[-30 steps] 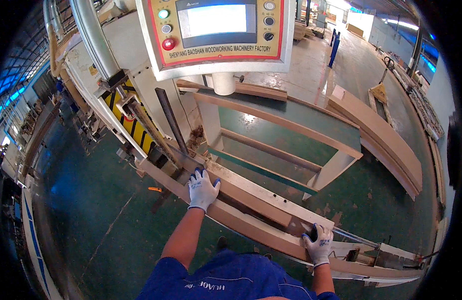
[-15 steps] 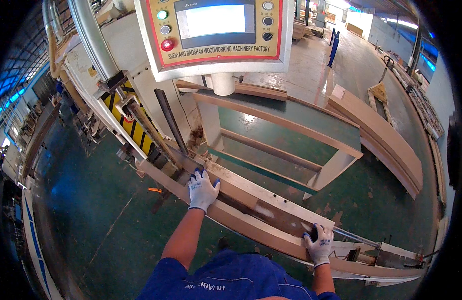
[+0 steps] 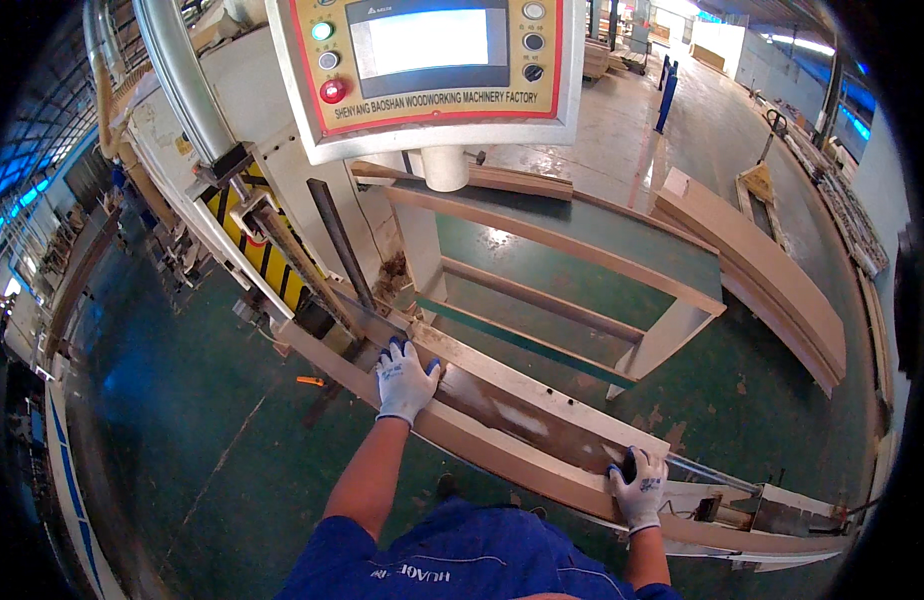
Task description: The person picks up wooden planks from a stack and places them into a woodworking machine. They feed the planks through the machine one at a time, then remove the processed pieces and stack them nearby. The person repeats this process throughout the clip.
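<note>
Over the board (image 3: 507, 454), my left hand (image 3: 406, 382) lies open, my right hand (image 3: 638, 490) half-curled, grip unclear; likely steadying it, next needing even pressure

The narrow machine bed (image 3: 494, 402) carries a long tan board (image 3: 517, 464) lengthwise along the person's side
</note>
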Tool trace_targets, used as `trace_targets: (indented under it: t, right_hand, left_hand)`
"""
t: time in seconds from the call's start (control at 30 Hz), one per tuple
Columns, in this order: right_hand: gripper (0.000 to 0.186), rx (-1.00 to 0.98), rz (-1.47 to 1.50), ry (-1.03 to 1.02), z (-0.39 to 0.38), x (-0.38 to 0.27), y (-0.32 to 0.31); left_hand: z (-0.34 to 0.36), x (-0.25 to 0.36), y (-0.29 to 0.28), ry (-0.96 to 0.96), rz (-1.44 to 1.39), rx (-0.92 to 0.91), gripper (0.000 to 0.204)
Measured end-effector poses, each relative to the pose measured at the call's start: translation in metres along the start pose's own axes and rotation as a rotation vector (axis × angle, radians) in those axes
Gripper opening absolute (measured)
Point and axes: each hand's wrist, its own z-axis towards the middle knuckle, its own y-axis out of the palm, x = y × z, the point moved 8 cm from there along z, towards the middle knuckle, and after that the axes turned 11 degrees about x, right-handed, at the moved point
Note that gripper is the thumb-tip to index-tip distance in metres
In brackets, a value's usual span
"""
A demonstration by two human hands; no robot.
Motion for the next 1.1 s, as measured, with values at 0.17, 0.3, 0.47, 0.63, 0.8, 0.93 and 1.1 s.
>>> trace_targets:
  t: [0.17,0.3,0.47,0.63,0.8,0.93,1.1]
  right_hand:
    - [0.060,-0.013,0.000,0.018,0.001,-0.001,-0.001]
    - [0.060,-0.009,0.002,0.018,-0.001,0.002,0.001]
    - [0.060,-0.003,0.010,0.018,0.000,0.001,0.001]
    - [0.059,0.001,0.017,0.019,0.002,-0.001,0.001]
    - [0.057,0.005,0.091,-0.030,0.001,-0.004,-0.008]
    - [0.063,-0.170,0.203,-0.167,-0.012,-0.028,-0.026]
    - [0.079,-0.231,0.037,-0.267,-0.047,-0.026,-0.043]
  left_hand:
    - [-0.001,-0.001,0.002,0.010,0.009,0.016,0.083]
    - [-0.001,-0.002,0.003,0.014,0.001,0.023,0.082]
    - [0.000,0.001,0.002,0.030,0.023,0.012,0.078]
    - [0.001,0.000,0.001,0.082,0.034,0.083,0.068]
    - [0.001,0.000,-0.008,0.055,-0.250,0.113,0.067]
    - [-0.006,-0.035,-0.015,-0.002,-0.325,0.174,0.072]
    - [-0.018,-0.082,-0.041,-0.072,0.007,0.279,0.078]
